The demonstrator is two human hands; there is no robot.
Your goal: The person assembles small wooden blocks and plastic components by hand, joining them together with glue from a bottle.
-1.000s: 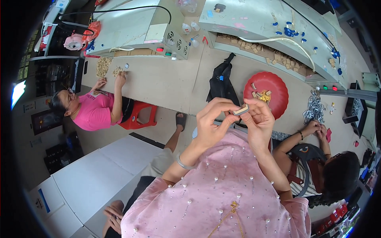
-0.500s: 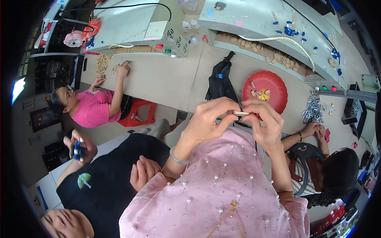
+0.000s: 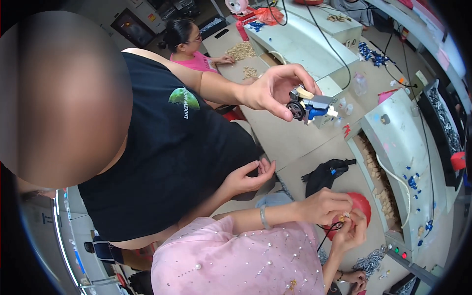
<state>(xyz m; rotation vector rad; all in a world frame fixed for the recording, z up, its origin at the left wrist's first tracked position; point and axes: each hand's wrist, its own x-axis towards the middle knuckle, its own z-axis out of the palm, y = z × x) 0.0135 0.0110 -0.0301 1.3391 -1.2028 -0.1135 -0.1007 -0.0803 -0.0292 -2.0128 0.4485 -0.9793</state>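
Note:
Above the near edge of the table, my left hand [image 3: 324,205] and my right hand [image 3: 353,235] meet with fingers pinched together. A tiny pale bit shows at the fingertips, too small and covered to name. A thin dark cord [image 3: 332,227] loops just under my left hand. Behind my fingers lies a red plastic plate [image 3: 363,209], mostly covered by them. To my left, a person in a black shirt holds up a small toy vehicle [image 3: 314,105] with a dark wheel, blue and grey parts and pale pieces; it is apart from my hands.
A black cloth [image 3: 327,179] with a blue clip lies beyond my hands. Grey-white machines [image 3: 388,142] stand along the table, one with wooden blocks [image 3: 373,167] in its slot. Metal parts [image 3: 371,260] are heaped at right. Another person in pink [image 3: 194,61] sits farther off.
My view has swung left, so the person in black fills the left side. Their toy vehicle is now raised over the table. My hands remain together; the flat piece between them is now mostly hidden.

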